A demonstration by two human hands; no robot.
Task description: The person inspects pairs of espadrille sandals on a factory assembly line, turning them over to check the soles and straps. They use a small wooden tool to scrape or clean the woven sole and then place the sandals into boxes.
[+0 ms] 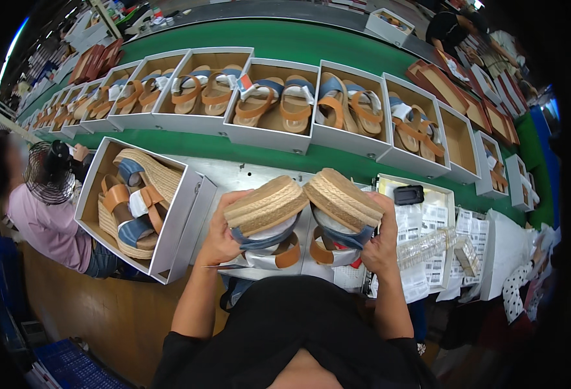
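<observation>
My left hand point(219, 235) grips one wedge sandal point(266, 211) by its side, and my right hand point(382, 241) grips its mate point(344, 204). Both have braided rope-like soles, blue front straps and tan ankle straps with white wrapping. Their thick soles face up and away from me, and the toe ends almost meet in the middle. To the left of my left hand stands a white open box point(175, 243) with another pair of blue and tan sandals point(133, 201) inside. The pale metal worktop point(233, 174) lies beneath the held pair.
Along the green conveyor belt point(188, 136) runs a row of open shoe boxes point(269, 139) holding sandals. At right, a tray point(451, 207) carries label sheets point(434, 220) and a black device point(408, 194). A person in pink point(48, 220) sits at left beside a fan point(48, 172).
</observation>
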